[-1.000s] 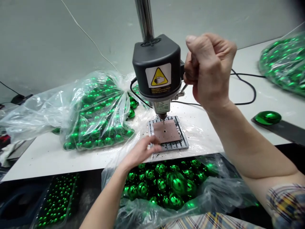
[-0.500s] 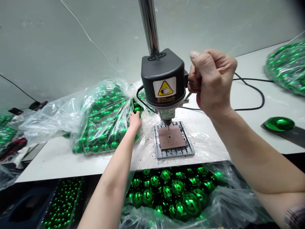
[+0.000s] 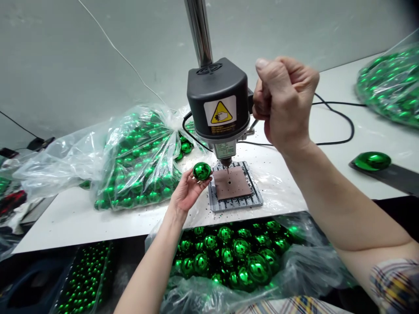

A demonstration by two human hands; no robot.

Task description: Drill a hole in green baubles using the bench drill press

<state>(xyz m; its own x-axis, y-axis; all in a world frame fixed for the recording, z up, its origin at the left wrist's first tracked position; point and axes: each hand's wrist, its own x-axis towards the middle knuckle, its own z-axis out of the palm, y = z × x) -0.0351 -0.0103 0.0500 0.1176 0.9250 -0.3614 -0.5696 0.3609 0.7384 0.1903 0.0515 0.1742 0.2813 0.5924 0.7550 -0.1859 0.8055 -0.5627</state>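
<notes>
My left hand (image 3: 190,189) holds a shiny green ball (image 3: 201,171) by its fingers, just left of the drill plate. My right hand (image 3: 284,98) is in a fist around a feed handle at the right side of the black drill press (image 3: 218,98); the handle itself is mostly hidden by my fingers. Under the drill bit (image 3: 228,169), a brown square pad (image 3: 232,188) with a dark hole lies on the grey slotted base (image 3: 257,200). Dark chips are scattered over the base.
A clear bag of green balls (image 3: 131,170) stands on the left of the white table (image 3: 65,222). In front, below the table edge, lies an open bag of balls (image 3: 240,248). Another bag (image 3: 393,89) sits far right, near a black cable (image 3: 352,128) and a green disc-like piece (image 3: 373,160).
My left hand has come away from the bag's opening, toward me and the drill base, with a green ball in its fingers. My right hand keeps its grip at the drill press.
</notes>
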